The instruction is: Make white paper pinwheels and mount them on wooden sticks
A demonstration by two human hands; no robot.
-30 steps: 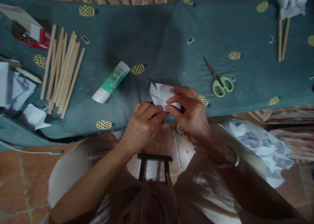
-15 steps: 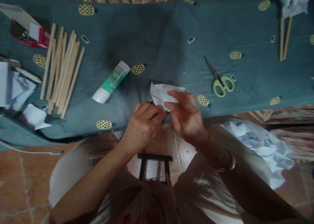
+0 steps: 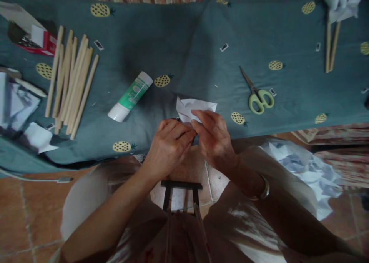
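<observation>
A small folded piece of white paper (image 3: pixel 198 104) is at the table's near edge, its far part showing beyond my fingers. My left hand (image 3: pixel 171 142) pinches its near left side, thumb and fingers pressed together. My right hand (image 3: pixel 215 138) is bent over the same paper, with its fingertips on the near part, right beside the left thumb. The spot where the fingers of both hands meet is hidden. A green and white glue stick (image 3: pixel 131 96) lies to the left of the hands. Scissors with light green handles (image 3: pixel 261 100) lie to their right.
Several wooden sticks (image 3: pixel 73 82) lie in a bundle at left, near a red box (image 3: pixel 47 42) and loose white paper pieces (image 3: pixel 39 136). At far right, white paper (image 3: pixel 343 9) is attached to two sticks. A bag of white paper pieces (image 3: pixel 308 170) stands below the table edge.
My right hand has moved slightly left and closer to the left hand, its fingers now drawn in on the paper. My left hand has barely moved.
</observation>
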